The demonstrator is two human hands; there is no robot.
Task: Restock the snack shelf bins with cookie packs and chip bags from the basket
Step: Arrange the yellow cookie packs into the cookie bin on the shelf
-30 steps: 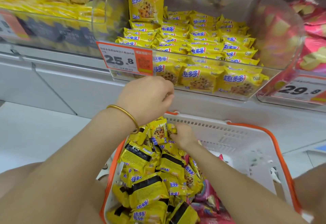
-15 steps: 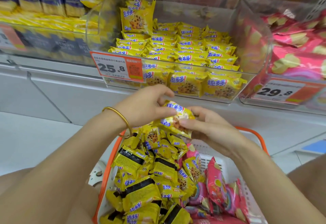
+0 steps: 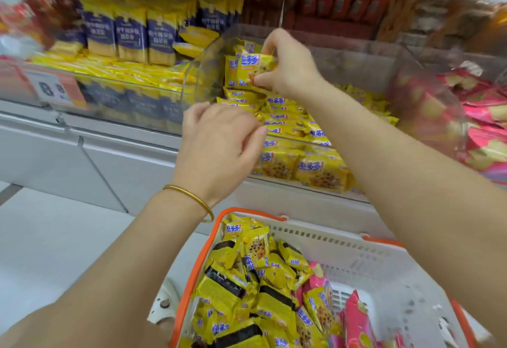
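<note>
**Cookie pack going into the bin**

Over on the left, my left hand (image 3: 219, 144) hovers at the front lip of the clear bin (image 3: 196, 78), fingers loosely curled, with nothing in them that I can see. Centre now: my right hand (image 3: 290, 69) pinches a yellow cookie pack (image 3: 253, 66) upright above the bin's back-left stack. I'd stand it flush against its neighbours, label forward, then let go. Lower right, the basket (image 3: 384, 240) holds plenty more.

Head view, forward-down, close over basket (image 3: 343, 242)
</note>
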